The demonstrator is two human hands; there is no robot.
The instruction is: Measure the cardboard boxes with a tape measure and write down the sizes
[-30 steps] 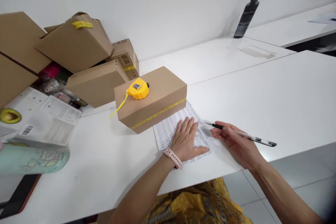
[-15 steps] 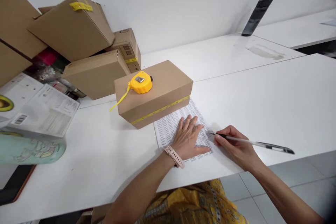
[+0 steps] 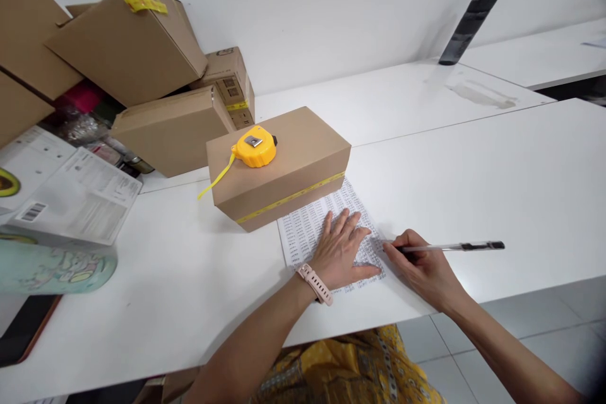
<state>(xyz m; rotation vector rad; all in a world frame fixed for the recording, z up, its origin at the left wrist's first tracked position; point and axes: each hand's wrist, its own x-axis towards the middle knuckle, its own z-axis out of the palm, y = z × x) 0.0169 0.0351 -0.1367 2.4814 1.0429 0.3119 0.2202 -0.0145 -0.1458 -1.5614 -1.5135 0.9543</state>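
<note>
My left hand lies flat, fingers spread, on a printed sheet of small figures on the white table. My right hand pinches a clear pen, whose tip touches the sheet's right edge. Just beyond the sheet stands a brown cardboard box with a yellow tape measure on top. The tape's yellow blade runs along the box's front face.
Several cardboard boxes are piled at the back left. Printed cartons and a pale green bottle lie at the left. A dark bottle stands at the far right by the wall.
My right hand has brought the pen down and left until its tip meets the sheet. The pen now lies more level. My left hand has stayed flat on the sheet.
</note>
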